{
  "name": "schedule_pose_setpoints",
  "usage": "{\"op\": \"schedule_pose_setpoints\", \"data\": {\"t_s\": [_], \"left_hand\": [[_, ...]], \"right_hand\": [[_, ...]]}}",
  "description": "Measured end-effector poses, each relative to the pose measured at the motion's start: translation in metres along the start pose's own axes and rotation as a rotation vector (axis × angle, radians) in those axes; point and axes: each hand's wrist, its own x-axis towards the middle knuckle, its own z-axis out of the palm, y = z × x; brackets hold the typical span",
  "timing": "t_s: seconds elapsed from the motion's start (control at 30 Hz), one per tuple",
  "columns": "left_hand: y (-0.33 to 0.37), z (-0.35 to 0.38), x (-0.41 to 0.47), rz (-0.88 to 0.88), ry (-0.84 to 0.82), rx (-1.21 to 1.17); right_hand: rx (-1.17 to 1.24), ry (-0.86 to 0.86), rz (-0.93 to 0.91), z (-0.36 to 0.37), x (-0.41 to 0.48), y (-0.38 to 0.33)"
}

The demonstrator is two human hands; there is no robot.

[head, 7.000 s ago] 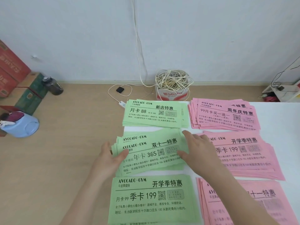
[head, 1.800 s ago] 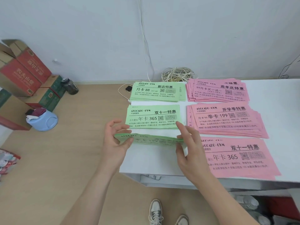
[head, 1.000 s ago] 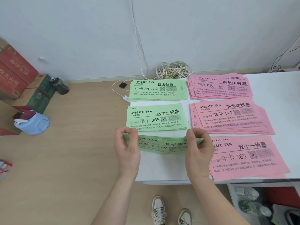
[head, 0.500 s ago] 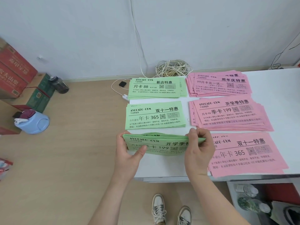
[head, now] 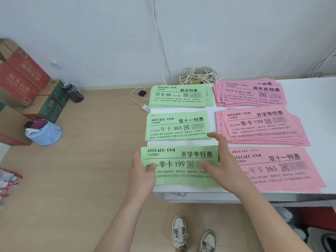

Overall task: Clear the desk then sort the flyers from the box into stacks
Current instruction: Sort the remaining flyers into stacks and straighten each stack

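Smooth white desk [head: 300, 99]: left hand [head: 141, 171] pinches thin green flyer stack [head: 179, 166] (rectangular sheets); right hand [head: 225, 164] spread flat.

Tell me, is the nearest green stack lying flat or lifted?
Flat: the green stack lies face up on the desk, left hand holding its edge, right hand open over it.

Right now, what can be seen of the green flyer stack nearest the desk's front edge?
The green flyer stack is paper, printed in black with AVOCADO·GYM, 季卡 199 and a QR code. It lies flat on the desk, front left corner. The left hand pinches its left edge, thumb on top; the right hand rests straight fingers on its right end.
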Motion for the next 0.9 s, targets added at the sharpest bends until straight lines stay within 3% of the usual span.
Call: {"op": "schedule_pose_setpoints", "data": {"t_s": [0.17,0.23,0.37,0.63,0.83,0.9], "left_hand": [[-0.002,-0.002,-0.005,0.135,-0.018,0.220],[-0.008,-0.009,-0.007,0.174,-0.106,0.321],[-0.013,-0.020,-0.019,0.291,-0.317,0.547],[-0.002,-0.017,0.009,0.489,-0.580,0.932],[0.000,-0.016,0.016,0.631,-0.557,0.955],[0.001,-0.016,0.016,0.657,-0.544,0.982]], "right_hand": [[-0.306,0.144,0.038,0.015,0.006,0.012],[-0.365,0.156,0.012,0.013,0.008,0.013],[-0.383,0.099,-0.005,0.010,0.010,0.013],[-0.508,0.012,0.019,0.009,0.009,0.011],[-0.709,-0.014,-0.042,0.004,0.005,0.009],[-0.799,-0.174,-0.086,-0.002,0.001,0.004]]}}
